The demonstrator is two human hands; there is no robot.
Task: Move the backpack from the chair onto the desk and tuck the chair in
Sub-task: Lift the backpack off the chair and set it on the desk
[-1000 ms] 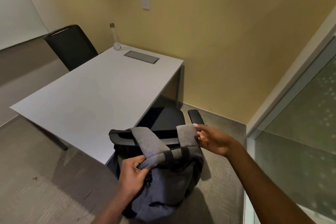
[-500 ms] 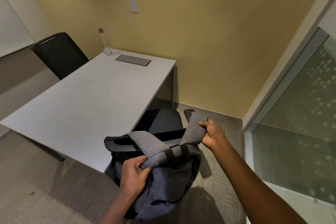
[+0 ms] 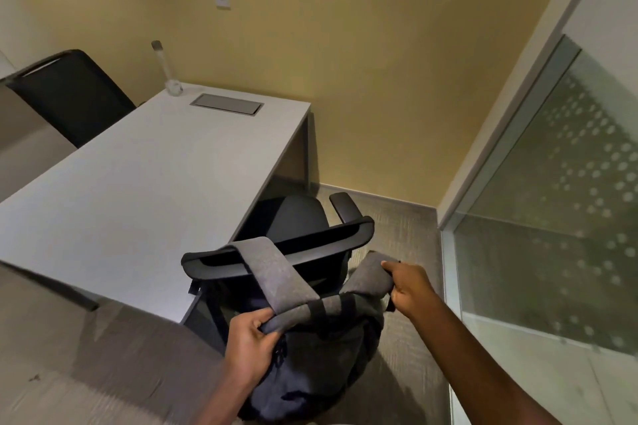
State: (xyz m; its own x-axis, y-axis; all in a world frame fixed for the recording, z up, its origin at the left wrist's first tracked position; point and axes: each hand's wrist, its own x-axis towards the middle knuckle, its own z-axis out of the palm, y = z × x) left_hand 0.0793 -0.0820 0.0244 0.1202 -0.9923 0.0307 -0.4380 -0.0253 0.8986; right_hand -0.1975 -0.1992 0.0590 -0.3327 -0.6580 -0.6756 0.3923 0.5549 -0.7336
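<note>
Grey backpack [image 3: 310, 355] hangs behind the chair [image 3: 286, 252] backrest at about 6 o'clock in view, bulk below the top rail, low near the floor. One strap [image 3: 272, 272] still looped over the backrest top, running up toward 11 o'clock; other strap [image 3: 371, 278] is off the rail, pulled out toward 3 o'clock. Left hand [image 3: 250, 343] closed around the bag's top edge where the straps meet; right hand [image 3: 409, 288] closed, pinching the free strap end. Step in hand, likely: unhook bag from chair. To do well: lift with left hand straight up so the looped strap clears the rail, don't yank sideways or the chair may roll or swivel; keep right strap taut so it doesn't re-catch on the armrest [image 3: 345, 207]. Then swing toward 10 o'clock onto the bench [image 3: 138, 190], bare surface there, well apart from the bottle [image 3: 165, 69] and grey cover plate [image 3: 226, 104] at the far end. Chair seat partly under bench edge, not yet tucked. Second chair [image 3: 72, 93] at 10 o'clock, beyond the bench.
</note>
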